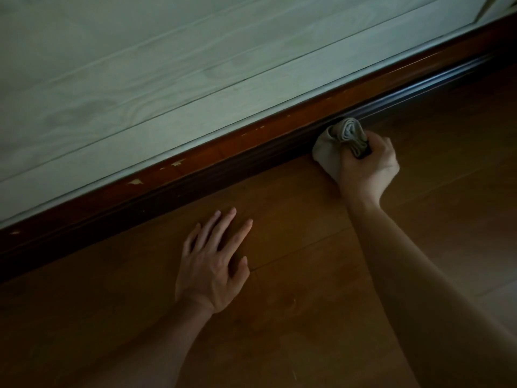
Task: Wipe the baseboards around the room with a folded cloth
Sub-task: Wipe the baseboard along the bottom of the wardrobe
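The right hand (366,166) grips the bunched cloth (340,144), pressing it against the dark baseboard (223,166) at floor level. The left hand (215,264) lies flat, fingers spread, on the floor (307,317). Wiping appears underway; next probably calls for sliding along the moulding.

I see a brown plank floor (307,326) under the left hand (212,264) and right hand (366,166) — one board seam (300,248) runs across it between them. Beyond both hands stands a pale wood-grain panel (140,65), grooved lengthwise — dimly lit.
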Motion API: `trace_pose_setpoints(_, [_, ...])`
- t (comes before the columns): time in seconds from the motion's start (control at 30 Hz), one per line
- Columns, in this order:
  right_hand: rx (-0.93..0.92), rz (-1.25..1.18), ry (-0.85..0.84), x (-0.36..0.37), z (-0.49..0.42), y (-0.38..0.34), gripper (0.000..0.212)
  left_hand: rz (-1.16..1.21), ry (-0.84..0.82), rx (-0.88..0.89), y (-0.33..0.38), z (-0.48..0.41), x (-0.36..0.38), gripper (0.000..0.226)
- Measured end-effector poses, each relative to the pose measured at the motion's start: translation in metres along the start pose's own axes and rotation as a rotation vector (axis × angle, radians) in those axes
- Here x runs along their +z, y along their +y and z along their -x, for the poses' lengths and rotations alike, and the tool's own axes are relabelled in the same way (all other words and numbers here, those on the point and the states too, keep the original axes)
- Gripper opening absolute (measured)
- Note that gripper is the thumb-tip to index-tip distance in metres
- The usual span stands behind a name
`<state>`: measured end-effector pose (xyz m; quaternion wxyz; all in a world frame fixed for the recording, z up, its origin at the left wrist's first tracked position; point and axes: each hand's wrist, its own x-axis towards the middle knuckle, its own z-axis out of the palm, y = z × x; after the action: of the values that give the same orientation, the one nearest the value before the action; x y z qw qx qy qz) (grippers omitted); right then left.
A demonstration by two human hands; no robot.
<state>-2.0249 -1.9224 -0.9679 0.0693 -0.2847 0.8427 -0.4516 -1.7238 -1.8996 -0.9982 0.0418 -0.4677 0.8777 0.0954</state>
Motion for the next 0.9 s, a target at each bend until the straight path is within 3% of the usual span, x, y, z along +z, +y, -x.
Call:
trace_pose_setpoints(0.37, [-0.121, -0.132, -0.173, 0.037, 0.082, -0.036, 0.026, 0.064, 0.042, 0.025, 0.003, 0.003, -0.006, 0.063])
trace_pose_setpoints(0.53, [-0.235, -0.228, -0.358, 0.037, 0.101, -0.05, 0.031, 0.046, 0.032, 0.024, 0.007, 0.005, -0.013, 0.063])
trace_pose_setpoints(0.73, [-0.126, -0.102, -0.176, 0.003, 0.037, -0.018, 0.023, 0.043, 0.075, 0.049, 0.047, -0.015, -0.01, 0.058])
trace_pose_setpoints(0.9, [-0.13, -0.048, -0.172, -0.025, -0.007, 0.0, 0.021, 0.116, 0.111, 0.119, 0.12, -0.064, -0.003, 0.056])
